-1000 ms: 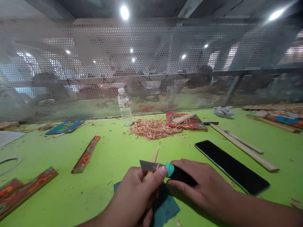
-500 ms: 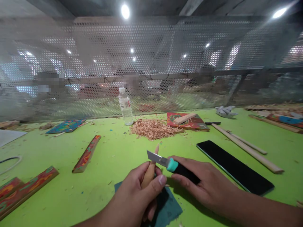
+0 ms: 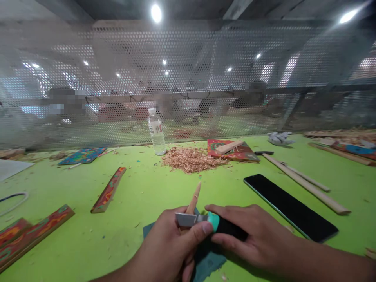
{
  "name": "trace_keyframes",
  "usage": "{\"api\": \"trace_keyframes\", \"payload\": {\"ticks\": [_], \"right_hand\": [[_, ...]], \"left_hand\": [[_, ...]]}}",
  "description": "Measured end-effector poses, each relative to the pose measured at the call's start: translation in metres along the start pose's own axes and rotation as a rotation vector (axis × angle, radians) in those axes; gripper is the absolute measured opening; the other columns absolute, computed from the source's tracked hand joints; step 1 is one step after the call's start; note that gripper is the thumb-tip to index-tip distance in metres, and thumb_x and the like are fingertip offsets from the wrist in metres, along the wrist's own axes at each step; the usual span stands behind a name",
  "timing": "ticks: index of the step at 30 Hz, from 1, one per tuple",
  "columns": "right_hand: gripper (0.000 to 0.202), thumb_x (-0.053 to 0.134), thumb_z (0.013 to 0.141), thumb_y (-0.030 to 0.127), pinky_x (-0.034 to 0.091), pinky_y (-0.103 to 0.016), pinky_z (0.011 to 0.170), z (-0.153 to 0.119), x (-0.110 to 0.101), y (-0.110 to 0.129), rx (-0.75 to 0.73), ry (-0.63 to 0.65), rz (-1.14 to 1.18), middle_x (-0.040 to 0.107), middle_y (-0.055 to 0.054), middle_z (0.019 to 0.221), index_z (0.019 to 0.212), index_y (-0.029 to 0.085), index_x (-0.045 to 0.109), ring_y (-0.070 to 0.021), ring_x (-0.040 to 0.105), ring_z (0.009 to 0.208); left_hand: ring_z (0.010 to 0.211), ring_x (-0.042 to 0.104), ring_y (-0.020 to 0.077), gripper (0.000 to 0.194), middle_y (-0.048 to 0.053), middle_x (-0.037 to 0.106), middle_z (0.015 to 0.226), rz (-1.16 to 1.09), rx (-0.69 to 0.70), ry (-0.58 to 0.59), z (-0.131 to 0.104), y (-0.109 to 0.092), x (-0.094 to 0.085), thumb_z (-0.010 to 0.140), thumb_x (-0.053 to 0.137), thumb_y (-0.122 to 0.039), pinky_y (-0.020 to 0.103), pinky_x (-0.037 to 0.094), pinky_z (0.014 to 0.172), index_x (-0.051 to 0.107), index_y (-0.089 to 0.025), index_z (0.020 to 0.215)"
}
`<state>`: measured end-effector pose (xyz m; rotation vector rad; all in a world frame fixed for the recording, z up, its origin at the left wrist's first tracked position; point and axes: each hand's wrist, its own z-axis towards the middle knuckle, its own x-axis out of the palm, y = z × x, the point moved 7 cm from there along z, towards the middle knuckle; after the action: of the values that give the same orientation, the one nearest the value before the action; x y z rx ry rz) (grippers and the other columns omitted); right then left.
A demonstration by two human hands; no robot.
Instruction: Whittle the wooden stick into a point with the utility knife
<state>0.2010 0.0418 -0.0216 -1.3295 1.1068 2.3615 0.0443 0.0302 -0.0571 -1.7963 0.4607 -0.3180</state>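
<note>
Knife (image 3: pixel 205 223) and stick (image 3: pixel 193 200) held over the green desk (image 3: pixel 141 188), low in the middle of the view.

Left hand (image 3: pixel 173 244) has its grip closed around the lower end of the thin wooden stick, whose pointed tip angles up and away; its thumb presses on the flat of the blade. Right hand (image 3: pixel 252 235) has its grip wrapped around the knife's black handle with the teal collar, the blade lying across the stick. A dark teal mat (image 3: pixel 210 260) lies under both hands. Beyond them sits a pile of wood shavings (image 3: pixel 190 159) beside a water bottle (image 3: pixel 156 133); a black phone (image 3: pixel 289 205) lies just to the right.
</note>
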Motion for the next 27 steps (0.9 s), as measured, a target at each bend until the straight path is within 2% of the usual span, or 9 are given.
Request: {"api": "trace_keyframes", "payload": {"ticks": [9,15,22,27], "right_hand": [[0.051,0.051,0.110,0.055,0.060,-0.032,0.066,-0.001,-0.004,0.005,-0.084,-0.114,-0.152,0.085,-0.011,0.099,0.133,0.013,0.069,-0.0260,0.082,0.079],[0.047,0.045,0.112,0.057,0.060,-0.032,0.066,-0.001,-0.006,0.008,-0.075,-0.176,-0.216,0.085,-0.010,0.099,0.128,0.019,0.068,-0.0257,0.082,0.079],[0.043,0.045,0.112,0.056,0.060,-0.036,0.065,0.000,-0.024,0.003,0.001,-0.282,-0.265,0.083,-0.010,0.097,0.122,0.020,0.066,-0.0280,0.081,0.078],[0.039,0.052,0.109,0.050,0.063,-0.037,0.077,0.004,-0.029,-0.001,0.041,-0.296,-0.149,0.082,-0.013,0.112,0.133,0.021,0.062,-0.0290,0.081,0.095]], "left_hand": [[0.029,0.036,0.0071,0.061,-0.009,0.044,0.036,0.062,-0.002,-0.057,-0.003,-0.011,0.002,0.090,0.060,-0.078,0.017,0.021,0.032,0.057,-0.021,0.068],[0.025,0.036,0.0077,0.068,-0.009,0.040,0.034,0.013,-0.032,-0.148,0.000,-0.009,-0.001,0.084,0.063,-0.084,0.020,0.022,0.031,0.047,-0.024,0.057],[0.027,0.037,0.0081,0.065,-0.012,0.038,0.036,-0.033,-0.047,-0.178,0.001,-0.004,-0.005,0.080,0.066,-0.085,0.018,0.024,0.030,0.048,-0.025,0.065],[0.031,0.036,0.0075,0.059,-0.013,0.039,0.042,0.031,0.001,-0.182,-0.003,-0.006,-0.006,0.085,0.065,-0.081,0.017,0.025,0.031,0.047,-0.025,0.075]]}}
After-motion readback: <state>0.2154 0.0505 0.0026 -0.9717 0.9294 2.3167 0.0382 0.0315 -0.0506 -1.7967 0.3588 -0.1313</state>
